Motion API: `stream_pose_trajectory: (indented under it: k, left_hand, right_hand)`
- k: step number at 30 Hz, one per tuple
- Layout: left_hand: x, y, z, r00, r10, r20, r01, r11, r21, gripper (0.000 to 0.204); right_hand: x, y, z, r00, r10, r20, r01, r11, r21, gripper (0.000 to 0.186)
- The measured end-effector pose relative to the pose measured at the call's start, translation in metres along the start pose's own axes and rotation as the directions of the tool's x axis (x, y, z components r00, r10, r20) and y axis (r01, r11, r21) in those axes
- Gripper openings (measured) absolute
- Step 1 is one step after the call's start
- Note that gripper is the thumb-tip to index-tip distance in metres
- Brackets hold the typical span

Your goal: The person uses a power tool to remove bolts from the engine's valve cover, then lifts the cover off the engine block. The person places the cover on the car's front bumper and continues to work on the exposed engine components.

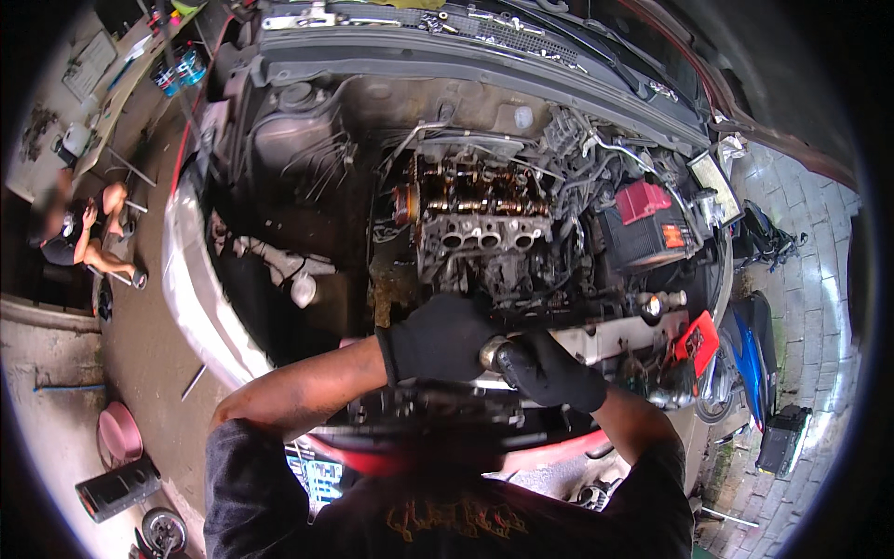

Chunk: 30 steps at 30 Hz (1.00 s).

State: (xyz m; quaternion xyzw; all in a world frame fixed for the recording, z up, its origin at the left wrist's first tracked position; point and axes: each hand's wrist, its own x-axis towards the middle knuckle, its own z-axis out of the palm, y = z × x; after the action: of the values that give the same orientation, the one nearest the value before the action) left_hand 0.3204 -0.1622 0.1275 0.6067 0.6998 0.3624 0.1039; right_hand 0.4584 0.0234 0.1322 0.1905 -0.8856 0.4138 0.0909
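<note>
Our dark shirt (456, 522) fronts the bay; our gloved right hand (556, 371) clamps a round metal part (492, 352), left hand (438, 340) alongside, probably steadying, its finger closure hidden from us. We're holding it low before the opened engine (484, 200).

Hands (436, 339) black-gloved; battery (629, 244) black, cover (643, 201) red; basin (119, 431) pink; motorcycle (748, 359) blue-black.
</note>
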Motion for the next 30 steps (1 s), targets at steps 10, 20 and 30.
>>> stream_pose_trajectory:
  k: [10, 20, 30]
  left_hand:
    - [0.135, -0.214, 0.003, 0.988, -0.090, 0.123, 0.152, 0.589, -0.794, 0.040]
    - [0.203, -0.366, 0.040, 0.867, -0.446, -0.221, 0.305, 0.827, -0.472, 0.039]
    - [0.223, -0.392, 0.060, 0.804, -0.531, -0.266, 0.211, 0.674, -0.708, 0.028]
  right_hand:
    - [0.141, 0.206, -0.052, 0.913, 0.381, -0.143, -0.392, 0.918, -0.055, 0.028]
    - [0.199, 0.328, -0.018, 0.955, 0.232, -0.186, -0.268, 0.941, -0.207, 0.021]
    - [0.207, 0.358, -0.012, 0.977, 0.112, -0.183, -0.183, 0.881, -0.436, 0.023]
